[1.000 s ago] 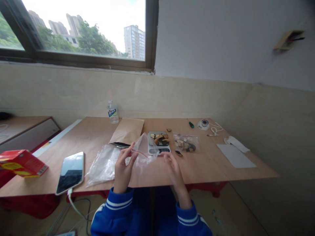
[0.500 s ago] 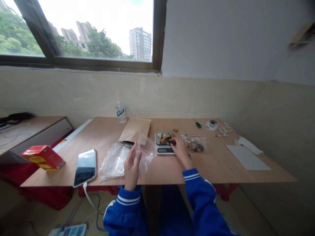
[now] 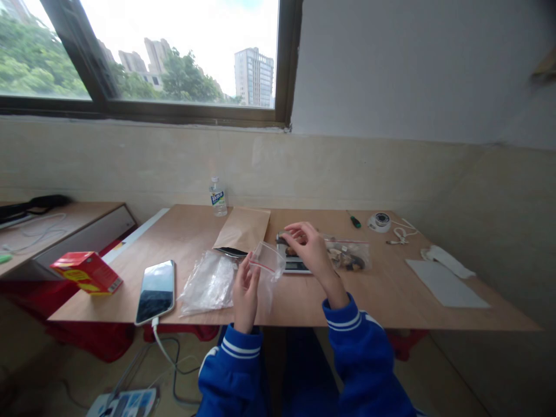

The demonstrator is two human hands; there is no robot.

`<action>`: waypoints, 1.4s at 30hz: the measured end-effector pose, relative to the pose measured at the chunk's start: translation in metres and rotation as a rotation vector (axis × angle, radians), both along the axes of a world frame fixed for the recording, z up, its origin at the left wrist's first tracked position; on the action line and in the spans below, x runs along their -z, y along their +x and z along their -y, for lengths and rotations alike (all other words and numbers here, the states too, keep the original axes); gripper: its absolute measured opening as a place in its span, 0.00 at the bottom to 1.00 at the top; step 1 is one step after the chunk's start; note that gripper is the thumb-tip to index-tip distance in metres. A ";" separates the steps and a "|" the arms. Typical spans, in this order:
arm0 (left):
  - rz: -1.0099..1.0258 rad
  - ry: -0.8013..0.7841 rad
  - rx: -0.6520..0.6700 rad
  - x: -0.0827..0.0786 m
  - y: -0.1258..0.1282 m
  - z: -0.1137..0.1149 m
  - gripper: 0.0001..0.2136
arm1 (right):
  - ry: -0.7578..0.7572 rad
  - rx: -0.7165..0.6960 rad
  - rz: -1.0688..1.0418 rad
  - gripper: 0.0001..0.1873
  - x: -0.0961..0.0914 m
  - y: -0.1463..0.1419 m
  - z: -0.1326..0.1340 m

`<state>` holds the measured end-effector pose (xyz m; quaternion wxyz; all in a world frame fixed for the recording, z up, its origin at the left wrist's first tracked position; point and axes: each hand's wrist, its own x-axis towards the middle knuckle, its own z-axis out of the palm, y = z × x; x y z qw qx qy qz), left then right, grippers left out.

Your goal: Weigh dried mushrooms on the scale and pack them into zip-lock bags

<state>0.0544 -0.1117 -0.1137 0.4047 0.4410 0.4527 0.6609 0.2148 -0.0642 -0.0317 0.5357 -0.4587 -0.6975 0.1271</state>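
Note:
My left hand (image 3: 245, 298) pinches the edge of a clear zip bag (image 3: 270, 269) with a red seal line, its mouth upward. My right hand (image 3: 313, 252) is raised over the kitchen scale (image 3: 297, 266), its fingers closed on a dried brown slice (image 3: 283, 238). More dried brown pieces (image 3: 289, 251) lie on the scale's plate, mostly hidden behind my right hand. Just right of the scale lies a filled clear zip bag (image 3: 347, 256) of similar dried pieces. A stack of clear plastic bags (image 3: 208, 284) rests left of my left hand.
A brown paper pouch (image 3: 243, 227) lies behind the plastic bags, with a water bottle (image 3: 218, 198) beyond it. To the left are a phone (image 3: 155, 292) on a cable and a red box (image 3: 89, 272). A screwdriver (image 3: 355, 221), a dome camera (image 3: 380, 222) and white paper (image 3: 447, 284) lie right.
My right hand has lifted from the scale plate and moved toward the zip bag, a dried slice in its fingers. My left hand still holds the bag. The view has shifted slightly.

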 end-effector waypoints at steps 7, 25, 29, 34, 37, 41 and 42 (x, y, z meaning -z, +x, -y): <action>0.036 -0.030 0.016 0.002 -0.005 0.000 0.24 | -0.063 0.223 0.118 0.14 0.064 0.007 -0.029; 0.079 -0.047 0.025 0.009 -0.019 -0.007 0.25 | -0.109 0.313 0.109 0.10 0.130 0.019 -0.063; 0.082 -0.057 0.047 0.011 -0.018 -0.008 0.25 | -0.116 0.295 -0.018 0.08 0.123 0.019 -0.062; 0.074 -0.068 0.055 0.011 -0.015 -0.008 0.24 | -0.076 0.249 -0.216 0.10 0.099 0.011 -0.050; 0.065 -0.058 0.068 0.012 -0.011 -0.008 0.24 | -0.069 0.134 -0.300 0.13 0.073 -0.002 -0.029; 0.088 -0.056 0.076 0.013 -0.008 -0.008 0.24 | -0.088 -0.108 -0.056 0.11 0.048 -0.015 -0.001; 0.110 -0.064 0.071 0.013 -0.007 -0.008 0.24 | -0.083 -0.116 -0.012 0.10 0.048 -0.014 0.001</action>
